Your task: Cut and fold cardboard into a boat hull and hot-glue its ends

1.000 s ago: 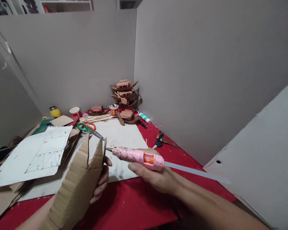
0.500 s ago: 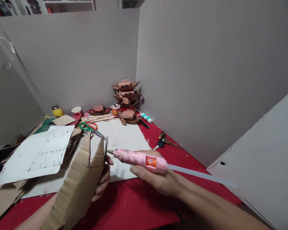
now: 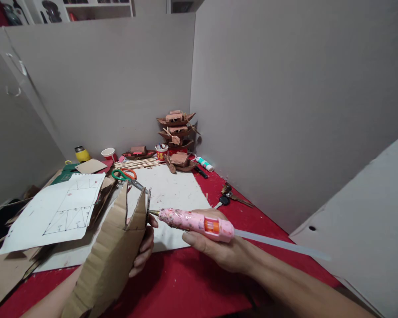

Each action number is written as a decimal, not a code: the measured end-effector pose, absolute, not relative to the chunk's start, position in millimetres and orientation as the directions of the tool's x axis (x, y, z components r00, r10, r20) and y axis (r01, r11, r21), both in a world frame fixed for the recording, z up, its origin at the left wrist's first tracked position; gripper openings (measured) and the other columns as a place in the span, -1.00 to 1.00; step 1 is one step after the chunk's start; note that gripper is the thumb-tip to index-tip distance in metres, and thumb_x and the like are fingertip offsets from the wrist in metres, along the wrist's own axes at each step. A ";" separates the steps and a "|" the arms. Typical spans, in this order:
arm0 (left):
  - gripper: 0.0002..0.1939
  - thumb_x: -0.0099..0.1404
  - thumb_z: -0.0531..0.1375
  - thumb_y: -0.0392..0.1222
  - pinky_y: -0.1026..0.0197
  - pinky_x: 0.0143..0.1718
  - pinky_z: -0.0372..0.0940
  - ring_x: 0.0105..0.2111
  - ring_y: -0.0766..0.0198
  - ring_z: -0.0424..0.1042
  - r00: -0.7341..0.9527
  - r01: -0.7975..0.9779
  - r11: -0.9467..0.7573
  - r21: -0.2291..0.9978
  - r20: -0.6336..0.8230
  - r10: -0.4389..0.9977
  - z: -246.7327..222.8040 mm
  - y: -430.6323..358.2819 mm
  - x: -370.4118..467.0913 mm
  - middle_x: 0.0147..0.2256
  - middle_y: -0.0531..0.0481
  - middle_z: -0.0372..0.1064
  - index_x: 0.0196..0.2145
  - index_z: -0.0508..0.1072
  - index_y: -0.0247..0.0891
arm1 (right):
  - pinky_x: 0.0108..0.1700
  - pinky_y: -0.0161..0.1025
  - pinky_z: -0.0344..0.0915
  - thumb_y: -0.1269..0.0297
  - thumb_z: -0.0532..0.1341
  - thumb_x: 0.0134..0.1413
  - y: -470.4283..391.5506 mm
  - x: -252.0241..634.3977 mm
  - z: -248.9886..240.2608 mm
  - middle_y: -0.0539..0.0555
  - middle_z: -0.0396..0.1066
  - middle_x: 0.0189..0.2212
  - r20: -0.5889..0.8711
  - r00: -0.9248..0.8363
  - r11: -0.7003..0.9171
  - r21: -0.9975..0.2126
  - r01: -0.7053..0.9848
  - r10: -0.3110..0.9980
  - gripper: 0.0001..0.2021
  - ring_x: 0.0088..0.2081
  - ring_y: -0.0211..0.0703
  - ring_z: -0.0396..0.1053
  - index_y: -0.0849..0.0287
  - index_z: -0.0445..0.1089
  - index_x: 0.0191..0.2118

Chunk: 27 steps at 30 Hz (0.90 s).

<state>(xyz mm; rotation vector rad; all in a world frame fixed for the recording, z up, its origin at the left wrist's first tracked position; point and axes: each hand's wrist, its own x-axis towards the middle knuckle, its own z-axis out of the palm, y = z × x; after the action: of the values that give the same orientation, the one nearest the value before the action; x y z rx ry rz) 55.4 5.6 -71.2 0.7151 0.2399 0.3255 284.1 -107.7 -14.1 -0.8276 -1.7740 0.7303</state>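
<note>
Pink glue gun (image 3: 197, 224) beside creased cardboard (image 3: 111, 254)

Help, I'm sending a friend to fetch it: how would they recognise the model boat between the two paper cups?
Find the corner where the two grey walls meet, with brown boats stacked below. Going left, pass the cup with gold lettering, to the boat behind the pale sticks. Bright red along its hull sets it apart from the brown ones.

matt creased corrugated cardboard piece (image 3: 108, 260), glossy smooth pink plastic glue gun (image 3: 195, 224), crusted near its metal nozzle (image 3: 154, 213)
</note>
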 end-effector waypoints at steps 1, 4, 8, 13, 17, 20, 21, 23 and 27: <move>-0.76 0.25 0.11 -0.08 0.23 -0.76 0.23 -0.64 0.21 0.33 0.934 -0.174 0.703 0.690 -0.111 0.339 -70.1 5.4 55.9 -0.50 -0.15 0.40 -0.29 0.40 -0.32 | -0.02 -0.23 0.38 0.28 0.13 0.21 -107.7 284.3 -14.1 0.06 0.47 -0.03 0.530 -0.264 0.584 -0.784 0.208 0.806 -0.74 -0.03 -0.05 0.43 0.14 0.43 -0.03; -0.74 0.21 0.15 0.00 0.29 -0.74 0.21 -0.64 0.29 0.30 0.940 -0.118 0.713 0.691 -0.155 0.305 -64.3 1.9 57.7 -0.49 -0.07 0.39 -0.31 0.40 -0.27 | -0.07 -0.24 0.41 0.27 0.12 0.22 -106.8 285.1 -15.0 0.04 0.48 -0.05 0.543 -0.279 0.603 -0.766 0.220 0.792 -0.73 -0.07 -0.07 0.45 0.12 0.43 0.00; -0.72 0.18 0.20 0.03 0.33 -0.74 0.17 -0.66 0.34 0.25 0.916 -0.108 0.703 0.703 -0.204 0.345 -57.9 -3.8 58.7 -0.53 -0.02 0.35 -0.38 0.40 -0.28 | 0.01 -0.23 0.38 0.29 0.11 0.23 -105.2 285.9 -15.3 0.08 0.43 0.03 0.571 -0.312 0.644 -0.731 0.227 0.759 -0.68 0.01 -0.08 0.41 0.16 0.39 0.06; -0.70 0.19 0.18 0.05 0.33 -0.72 0.19 -0.64 0.33 0.28 0.924 -0.102 0.701 0.706 -0.195 0.330 -60.6 -2.1 57.6 -0.50 -0.02 0.36 -0.36 0.39 -0.29 | -0.06 -0.29 0.40 0.32 0.11 0.22 -105.2 286.8 -14.3 0.13 0.44 0.01 0.591 -0.329 0.671 -0.699 0.248 0.737 -0.66 -0.05 -0.13 0.45 0.22 0.37 0.09; -0.66 0.26 0.11 0.07 0.34 -0.71 0.19 -0.65 0.37 0.25 0.953 -0.085 0.686 0.723 -0.142 0.267 -63.8 1.0 57.6 -0.52 0.00 0.33 -0.41 0.39 -0.30 | -0.15 -0.33 0.41 0.33 0.12 0.21 -105.6 286.4 -13.9 0.11 0.49 -0.07 0.595 -0.324 0.673 -0.696 0.249 0.735 -0.67 -0.16 -0.17 0.48 0.21 0.38 0.07; -0.70 0.27 0.13 0.01 0.35 -0.68 0.21 -0.64 0.38 0.26 0.955 -0.074 0.683 0.726 -0.146 0.259 -63.0 0.4 57.3 -0.51 0.02 0.33 -0.40 0.41 -0.31 | -0.17 -0.33 0.41 0.32 0.12 0.21 -105.8 286.1 -13.5 0.10 0.51 -0.12 0.589 -0.329 0.669 -0.702 0.246 0.739 -0.68 -0.20 -0.17 0.48 0.22 0.41 0.04; -0.70 0.27 0.13 0.01 0.36 -0.68 0.21 -0.64 0.38 0.26 0.954 -0.059 0.681 0.730 -0.159 0.253 -62.4 -0.3 57.0 -0.53 0.02 0.32 -0.41 0.41 -0.31 | -0.16 -0.32 0.41 0.32 0.12 0.21 -105.9 286.2 -13.4 0.10 0.51 -0.11 0.585 -0.332 0.666 -0.705 0.244 0.740 -0.69 -0.19 -0.16 0.48 0.21 0.41 0.03; -0.69 0.27 0.13 0.00 0.37 -0.69 0.19 -0.64 0.39 0.24 0.946 -0.043 0.676 0.736 -0.188 0.265 -61.7 -1.4 56.0 -0.55 0.03 0.30 -0.43 0.42 -0.32 | -0.10 -0.28 0.40 0.30 0.11 0.21 -106.2 286.5 -13.0 0.10 0.49 -0.08 0.575 -0.342 0.661 -0.710 0.243 0.743 -0.68 -0.13 -0.12 0.47 0.19 0.41 0.04; -0.77 0.27 0.13 -0.05 0.37 -0.68 0.19 -0.62 0.38 0.26 0.933 -0.072 0.668 0.741 -0.186 0.308 -62.3 -0.8 54.7 -0.51 0.02 0.32 -0.40 0.42 -0.27 | -0.12 -0.26 0.40 0.25 0.11 0.21 -106.4 287.3 -12.2 0.13 0.50 -0.10 0.548 -0.360 0.646 -0.715 0.267 0.755 -0.65 -0.14 -0.11 0.47 0.18 0.38 0.08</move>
<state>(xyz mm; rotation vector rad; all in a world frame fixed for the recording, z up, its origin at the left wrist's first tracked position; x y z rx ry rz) 54.7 -0.8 -62.3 0.8142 0.3094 0.2182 287.3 -106.4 -12.2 -0.8045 -1.9210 0.6497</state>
